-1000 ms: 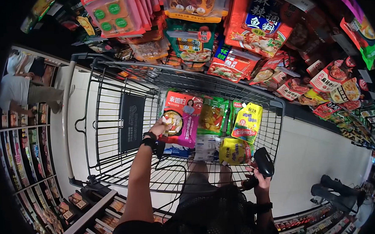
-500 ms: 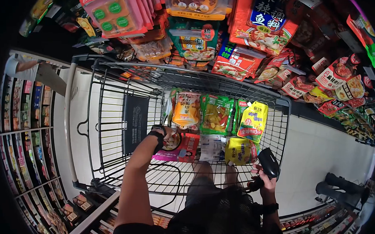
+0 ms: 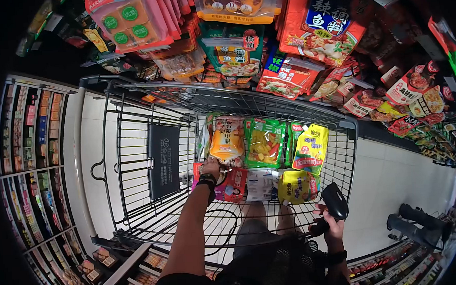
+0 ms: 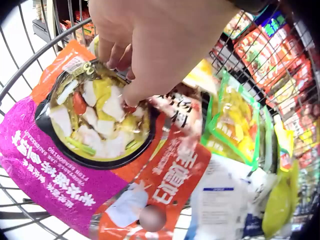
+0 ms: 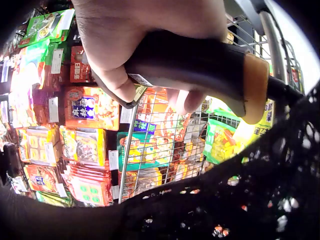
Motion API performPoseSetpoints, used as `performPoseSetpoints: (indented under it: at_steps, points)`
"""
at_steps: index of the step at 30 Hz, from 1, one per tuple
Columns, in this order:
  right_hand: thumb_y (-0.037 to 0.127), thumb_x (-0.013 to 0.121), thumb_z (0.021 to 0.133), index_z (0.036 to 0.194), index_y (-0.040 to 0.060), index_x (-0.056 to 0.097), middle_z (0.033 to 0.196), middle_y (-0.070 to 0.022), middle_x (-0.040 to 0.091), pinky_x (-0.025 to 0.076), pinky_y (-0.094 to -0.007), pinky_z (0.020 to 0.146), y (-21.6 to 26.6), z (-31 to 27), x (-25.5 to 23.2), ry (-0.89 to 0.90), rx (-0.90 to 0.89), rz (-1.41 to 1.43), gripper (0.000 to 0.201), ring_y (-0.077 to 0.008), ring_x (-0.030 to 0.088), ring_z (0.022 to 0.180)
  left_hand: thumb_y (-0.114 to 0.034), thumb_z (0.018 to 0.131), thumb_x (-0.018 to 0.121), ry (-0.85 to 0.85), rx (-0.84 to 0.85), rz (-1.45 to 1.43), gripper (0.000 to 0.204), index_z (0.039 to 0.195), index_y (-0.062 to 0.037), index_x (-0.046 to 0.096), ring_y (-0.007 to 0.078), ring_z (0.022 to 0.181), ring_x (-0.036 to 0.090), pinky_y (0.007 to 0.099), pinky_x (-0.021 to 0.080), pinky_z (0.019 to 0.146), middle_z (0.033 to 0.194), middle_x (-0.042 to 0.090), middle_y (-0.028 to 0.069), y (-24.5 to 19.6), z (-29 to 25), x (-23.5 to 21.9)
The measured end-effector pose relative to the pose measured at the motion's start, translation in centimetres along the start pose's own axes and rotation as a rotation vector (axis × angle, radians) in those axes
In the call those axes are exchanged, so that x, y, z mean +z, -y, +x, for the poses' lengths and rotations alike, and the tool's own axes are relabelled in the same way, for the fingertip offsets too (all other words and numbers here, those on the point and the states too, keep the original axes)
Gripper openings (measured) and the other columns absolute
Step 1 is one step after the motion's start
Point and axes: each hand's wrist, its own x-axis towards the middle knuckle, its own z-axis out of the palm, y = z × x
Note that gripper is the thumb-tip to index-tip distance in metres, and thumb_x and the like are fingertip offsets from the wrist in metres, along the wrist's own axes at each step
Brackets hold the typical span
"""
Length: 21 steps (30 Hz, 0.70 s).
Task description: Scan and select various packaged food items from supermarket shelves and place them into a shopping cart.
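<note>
Red-and-magenta packet [image 4: 112, 160]: lying in your cart [image 3: 164, 161], toward the side nearest your body, its bowl picture facing up.
Left hand [image 3: 210, 167]: on the packet's far edge, near its 10 o'clock corner in the head view; your fingers are curled there with the thumb on the bowl picture, so it looks like a pinch.
Way from your fingers: most of the packet spreads toward 4 and 5 o'clock.
Long axis: roughly 9 to 3 o'clock in the head view, the 3 o'clock end dipping slightly toward you.
Nearer hand: your left, touching it; your right hand [image 3: 331, 223] is well apart, toward 4 o'clock.
Right fingers: wrapped round a black handheld device [image 3: 335, 201].
Neighbours: the orange-and-white pouch [image 3: 226, 142] sits at 1 o'clock from your left fingers; whether it overlaps the packet, you cannot tell under the hand. The white packet [image 3: 261, 184] is just beside the 3 o'clock end, and the green packet [image 3: 265, 143] lies toward 2.
Handling: held by one corner, the soft packet would probably sag toward its 4 o'clock side.
</note>
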Motion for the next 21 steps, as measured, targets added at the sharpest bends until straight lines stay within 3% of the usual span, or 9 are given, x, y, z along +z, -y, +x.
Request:
performPoseSetpoints:
  at_steps: [3, 7, 8, 12, 13, 16, 17, 19, 21]
  points:
    - [0.017, 0.058, 0.084, 0.11, -0.0011, 0.051, 0.1, -0.0173, 0.061, 0.053, -0.0343, 0.067, 0.2, -0.2, -1.0, 0.074, 0.013, 0.044, 0.032, -0.0212, 0.062, 0.082, -0.023, 0.079, 0.058, 0.226, -0.033, -0.177, 0.032, 0.105, -0.0047, 0.057, 0.0363, 0.088, 0.06, 0.0428, 0.05, 0.076, 0.099, 0.06, 0.0228, -0.2, 0.2, -3.5]
    - [0.017, 0.057, 0.084, 0.106, -0.0061, 0.051, 0.085, -0.0174, 0.063, 0.051, -0.0399, 0.075, 4.3, -0.4, -4.5, 0.314, -0.024, -0.107, 0.033, -0.02, 0.06, 0.068, -0.029, 0.08, 0.06, 0.409, 0.251, -0.35, 0.034, 0.101, -0.0021, 0.06, 0.0339, 0.085, 0.062, 0.0404, 0.049, 0.074, 0.089, 0.064, 0.0191, -3.1, -1.2, -13.5]
    - [0.006, 0.056, 0.083, 0.109, -0.0073, 0.053, 0.079, -0.0143, 0.064, 0.049, -0.0314, 0.068, 5.9, -0.6, -4.5, 0.371, -0.041, -0.02, 0.029, -0.017, 0.06, 0.064, -0.032, 0.082, 0.061, 0.396, 0.336, -0.44, 0.037, 0.104, -0.002, 0.059, 0.0328, 0.09, 0.061, 0.0392, 0.048, 0.077, 0.095, 0.064, 0.0176, -4.1, -2.2, -16.6]
    - [0.003, 0.065, 0.078, 0.108, -0.0039, 0.055, 0.078, -0.0076, 0.064, 0.048, -0.0258, 0.056, 11.8, 0.0, -7.4, 0.597, -0.026, -0.258, 0.032, -0.0106, 0.058, 0.059, -0.034, 0.085, 0.061, 0.143, 0.921, -0.644, 0.035, 0.107, -0.0079, 0.058, 0.0281, 0.094, 0.059, 0.0371, 0.048, 0.08, 0.101, 0.061, 0.0112, -12.0, -8.4, -29.6]
    - [0.006, 0.071, 0.075, 0.101, -0.0006, 0.059, 0.074, -0.0034, 0.063, 0.046, -0.0244, 0.054, 13.5, -0.6, -6.7, 0.59, 0.035, -0.26, 0.03, -0.0071, 0.055, 0.059, -0.03, 0.086, 0.06, 0.423, 0.949, -0.705, 0.037, 0.114, -0.0068, 0.055, 0.0266, 0.103, 0.056, 0.0355, 0.046, 0.086, 0.109, 0.058, 0.0116, -14.0, -10.6, -33.0]
    - [0.018, 0.072, 0.076, 0.094, 0.0026, 0.063, 0.069, -0.0012, 0.061, 0.046, -0.0249, 0.056, 13.8, 1.0, -8.7, 0.868, 0.015, -0.797, 0.025, -0.006, 0.052, 0.058, -0.027, 0.09, 0.055, 0.658, 1.278, -0.597, 0.036, 0.12, -0.0071, 0.051, 0.0246, 0.105, 0.055, 0.034, 0.046, 0.086, 0.113, 0.056, 0.0131, -19.3, -16.4, -40.2]
    - [0.022, 0.072, 0.077, 0.093, 0.0033, 0.064, 0.068, -0.0016, 0.062, 0.047, -0.0256, 0.059, 14.8, 1.4, -8.5, 0.934, -0.021, -0.974, 0.026, -0.0066, 0.052, 0.059, -0.027, 0.09, 0.056, 0.35, 1.574, -0.704, 0.037, 0.12, -0.0059, 0.05, 0.02, 0.101, 0.057, 0.0304, 0.046, 0.084, 0.109, 0.057, 0.0098, -20.8, -16.9, -37.5]
    - [0.019, 0.073, 0.076, 0.096, -0.0011, 0.062, 0.074, -0.0005, 0.062, 0.046, -0.0242, 0.067, 14.3, 1.4, -8.8, 0.981, -0.071, -1.075, 0.03, -0.0067, 0.05, 0.07, -0.026, 0.092, 0.052, 0.608, 1.638, -0.707, 0.037, 0.121, -0.0035, 0.047, 0.0265, 0.098, 0.057, 0.0369, 0.046, 0.081, 0.104, 0.057, 0.0133, -24.1, -17.8, -37.3]
    - [0.019, 0.071, 0.078, 0.099, -0.0027, 0.061, 0.078, 0.0002, 0.062, 0.046, -0.0249, 0.072, 14.0, 1.5, -8.6, 1.105, 0.007, -0.93, 0.032, -0.0076, 0.05, 0.074, -0.019, 0.088, 0.051, 0.538, 1.682, -0.693, 0.033, 0.115, -0.0005, 0.051, 0.032, 0.095, 0.056, 0.0399, 0.045, 0.082, 0.104, 0.057, 0.018, -26.0, -18.5, -35.5]
